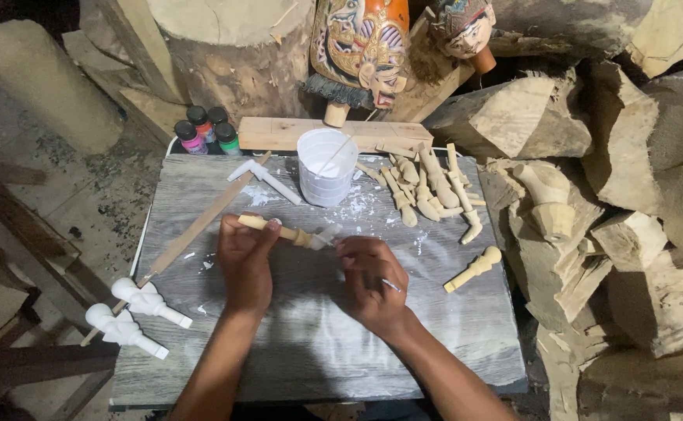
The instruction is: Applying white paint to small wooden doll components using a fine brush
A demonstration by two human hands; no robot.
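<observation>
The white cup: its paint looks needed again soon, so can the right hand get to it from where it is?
Probably yes. The white cup stands open-topped just beyond the right hand, with only bare, paint-flecked board between them. A thin stick leans in the cup, and the hand already holds a brush, so its grip is busy.

A slim carved wooden piece [285,230], pale bare wood with turned bulges along its length, lies nearly level just above the grey worktop [310,327], its right end coated white. A thin brush [388,284] with a silvery ferrule touches that white end
</observation>
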